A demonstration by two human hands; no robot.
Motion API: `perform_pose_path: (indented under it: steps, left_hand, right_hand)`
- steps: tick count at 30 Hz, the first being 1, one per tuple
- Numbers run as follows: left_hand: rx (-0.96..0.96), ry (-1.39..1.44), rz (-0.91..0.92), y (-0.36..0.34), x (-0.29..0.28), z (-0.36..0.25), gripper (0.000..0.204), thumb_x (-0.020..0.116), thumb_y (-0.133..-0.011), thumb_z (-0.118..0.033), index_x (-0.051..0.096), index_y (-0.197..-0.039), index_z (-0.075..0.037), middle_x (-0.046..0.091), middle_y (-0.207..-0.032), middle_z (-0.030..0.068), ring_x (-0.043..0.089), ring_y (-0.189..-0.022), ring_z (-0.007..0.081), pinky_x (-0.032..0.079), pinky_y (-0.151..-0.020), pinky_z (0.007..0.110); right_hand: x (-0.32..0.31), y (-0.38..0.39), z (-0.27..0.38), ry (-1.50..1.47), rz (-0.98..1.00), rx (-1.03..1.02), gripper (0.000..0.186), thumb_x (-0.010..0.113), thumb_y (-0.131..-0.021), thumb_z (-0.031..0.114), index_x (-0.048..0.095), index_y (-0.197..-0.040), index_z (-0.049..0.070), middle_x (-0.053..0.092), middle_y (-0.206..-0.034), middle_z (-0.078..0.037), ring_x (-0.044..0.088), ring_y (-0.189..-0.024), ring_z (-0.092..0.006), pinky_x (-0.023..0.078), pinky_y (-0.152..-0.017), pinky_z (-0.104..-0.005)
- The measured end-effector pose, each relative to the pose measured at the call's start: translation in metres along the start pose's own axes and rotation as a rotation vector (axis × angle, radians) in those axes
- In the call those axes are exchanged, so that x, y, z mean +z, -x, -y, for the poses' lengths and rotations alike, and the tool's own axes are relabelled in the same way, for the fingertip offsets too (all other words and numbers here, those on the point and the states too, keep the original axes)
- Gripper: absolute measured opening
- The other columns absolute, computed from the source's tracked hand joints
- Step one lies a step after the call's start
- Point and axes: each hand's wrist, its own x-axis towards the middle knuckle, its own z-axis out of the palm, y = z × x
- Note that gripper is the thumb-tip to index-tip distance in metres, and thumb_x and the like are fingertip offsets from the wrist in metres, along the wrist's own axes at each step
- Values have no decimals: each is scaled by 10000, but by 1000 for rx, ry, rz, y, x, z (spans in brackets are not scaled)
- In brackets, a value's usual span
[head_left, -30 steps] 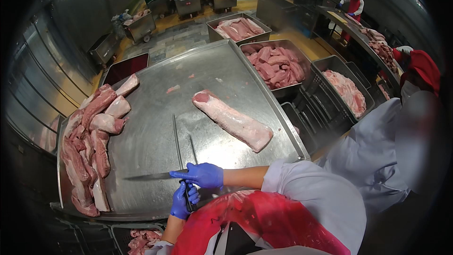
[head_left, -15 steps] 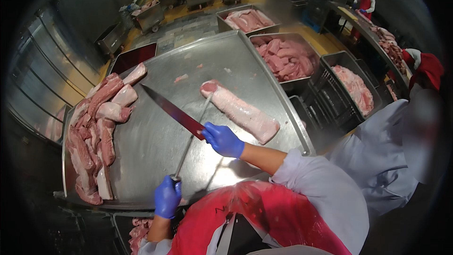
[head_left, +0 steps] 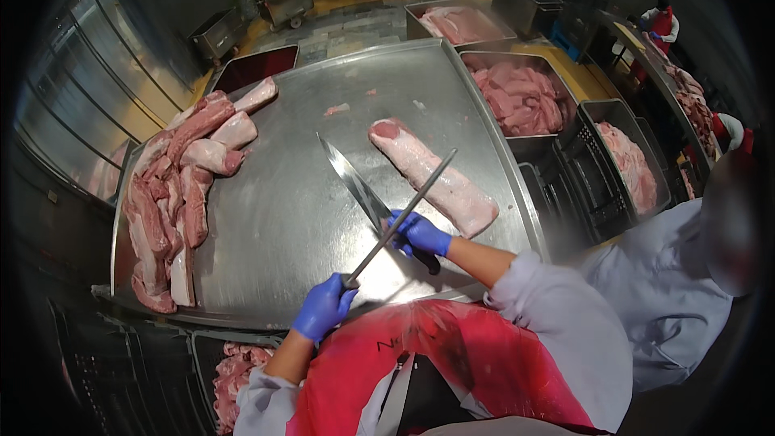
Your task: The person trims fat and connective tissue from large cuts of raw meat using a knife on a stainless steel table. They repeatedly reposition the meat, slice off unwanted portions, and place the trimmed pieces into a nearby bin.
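My left hand (head_left: 325,305), in a blue glove, is closed round the handle of a honing steel (head_left: 416,198). The rod slants up to the right, its tip over a long pale piece of pork loin (head_left: 436,182). In my right hand (head_left: 424,234), also blue-gloved, I grip a long butcher knife (head_left: 353,180), its blade pointing away and to the left. Near the knife's heel the steel crosses above it; whether they touch I cannot tell. Both tools are over the metal table (head_left: 274,234), and the loin lies on it just beyond my right hand.
Long meat cuts (head_left: 165,202) are heaped along the table's left side. Small scraps (head_left: 336,110) lie at the far part. Beyond the right edge stand a metal bin of meat (head_left: 517,97) and a black crate (head_left: 626,161). Close on my right is a person in white (head_left: 658,291).
The steel has swung to point right, now passing over the knife instead of under it. My right hand and knife have shifted right, and my left hand has risen. The view has shifted slightly.
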Motion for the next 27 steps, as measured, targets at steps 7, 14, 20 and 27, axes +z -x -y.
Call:
perform_pose_path:
  steps: [7, 14, 20, 27]
  left_hand:
    - [-212, -18, -397, 12, 48, 142, 261, 535, -1011, -224, 595, -1086, 19, 706, -914, 198, 681, -845, 415, 531, -774, 449]
    - [-1024, 859, -747, 29, 40, 274, 143, 515, -931, -165, 595, -862, -69, 596, -727, 60, 606, -626, 228, 492, -562, 372]
    - [-1143, 716, -1156, -4, 41, 382, 114, 553, -880, -169, 599, -923, -74, 610, -781, 73, 591, -678, 199, 481, -614, 349]
    - [-1250, -558, -212, -64, -10, 374, 512, 684, -807, -380, 698, -1169, -19, 725, -1087, 184, 703, -1017, 316, 547, -902, 443]
  right_hand:
    - [-48, 66, -41, 339, 148, 344, 286, 525, -1015, 349, 647, -937, 102, 604, -684, -43, 557, -544, -129, 488, -529, -298]
    - [-268, 29, -118, 1353, -463, -277, 267, 556, -980, 266, 651, -960, 17, 677, -864, -164, 654, -749, -285, 530, -696, -385]
    - [-283, -4, -155, 290, -720, 156, 285, 534, -977, 211, 684, -1035, -25, 692, -884, -134, 647, -758, -214, 508, -683, -368]
    - [-163, 57, -177, 187, -663, 302, 360, 560, -980, 288, 687, -1091, -30, 702, -912, -157, 652, -801, -245, 527, -756, -372]
